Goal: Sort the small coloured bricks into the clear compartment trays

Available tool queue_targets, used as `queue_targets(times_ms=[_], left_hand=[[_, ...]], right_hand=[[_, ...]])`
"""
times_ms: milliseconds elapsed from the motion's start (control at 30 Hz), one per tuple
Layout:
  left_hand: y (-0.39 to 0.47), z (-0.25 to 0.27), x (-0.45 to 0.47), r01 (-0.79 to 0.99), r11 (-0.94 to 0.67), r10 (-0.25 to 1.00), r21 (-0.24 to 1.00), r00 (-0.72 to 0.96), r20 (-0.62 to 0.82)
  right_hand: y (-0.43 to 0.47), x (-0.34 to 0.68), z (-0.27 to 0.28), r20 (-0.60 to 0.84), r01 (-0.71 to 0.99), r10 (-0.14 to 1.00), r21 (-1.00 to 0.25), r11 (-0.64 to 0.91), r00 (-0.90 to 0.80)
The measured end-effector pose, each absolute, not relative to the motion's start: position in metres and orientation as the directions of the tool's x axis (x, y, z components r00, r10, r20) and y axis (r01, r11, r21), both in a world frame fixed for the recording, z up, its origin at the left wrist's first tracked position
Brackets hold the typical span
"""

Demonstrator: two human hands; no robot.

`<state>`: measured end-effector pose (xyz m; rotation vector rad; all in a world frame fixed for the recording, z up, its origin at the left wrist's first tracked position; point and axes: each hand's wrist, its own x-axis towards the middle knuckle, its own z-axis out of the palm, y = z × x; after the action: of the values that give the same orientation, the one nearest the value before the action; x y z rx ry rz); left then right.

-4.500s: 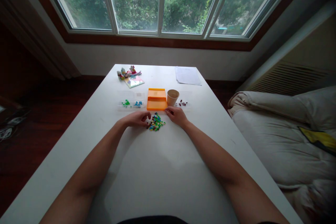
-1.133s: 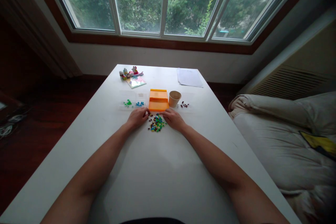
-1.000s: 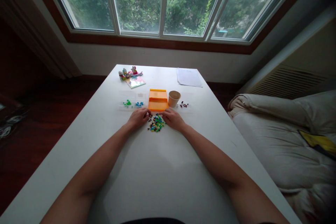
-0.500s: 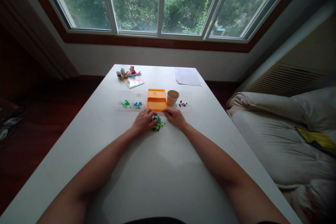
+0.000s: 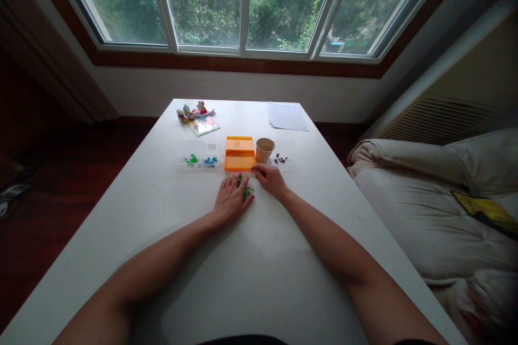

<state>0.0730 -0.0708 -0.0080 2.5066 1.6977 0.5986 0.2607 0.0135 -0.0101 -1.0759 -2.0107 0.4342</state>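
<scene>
My left hand (image 5: 232, 194) lies flat with spread fingers over a small pile of mixed building bricks (image 5: 248, 192), covering most of it. Green pieces peek out between the fingers and beside the thumb. My right hand (image 5: 268, 177) is at the near right corner of an orange plastic box (image 5: 240, 160), its fingertips pinched together; whatever they hold is too small to make out. Behind the right hand stands a brown paper cup (image 5: 265, 150). Left of the orange box, a clear tray (image 5: 184, 164) holds green bricks (image 5: 191, 159) and blue bricks (image 5: 210, 161).
Dark brown pieces (image 5: 280, 159) lie in a clear tray right of the cup. Small brick figures (image 5: 196, 111) and a colourful card (image 5: 204, 126) sit at the back left, paper sheets (image 5: 287, 116) at the back right. A pale sofa (image 5: 396, 210) stands right of the table.
My left hand has slid right and toward me, and now spreads over the brick pile that was mostly uncovered before. My right hand has stayed nearly in place.
</scene>
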Motion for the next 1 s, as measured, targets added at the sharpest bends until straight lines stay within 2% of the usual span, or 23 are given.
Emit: queue_targets(times_ms=[500, 1000], left_hand=[[-0.059, -0.013, 0.069, 0.825, -0.459, 0.887, 0.331, 0.405, 0.221], [-0.063, -0.001, 0.099, 0.891, -0.314, 0.937, 0.329, 0.233, 0.262]], right_hand=[[0.011, 0.26, -0.008, 0.494, 0.54, 0.826, -0.633, 0.555, -0.27], [0.013, 0.264, -0.008, 0.52, 0.534, 0.812, -0.622, 0.572, -0.264]])
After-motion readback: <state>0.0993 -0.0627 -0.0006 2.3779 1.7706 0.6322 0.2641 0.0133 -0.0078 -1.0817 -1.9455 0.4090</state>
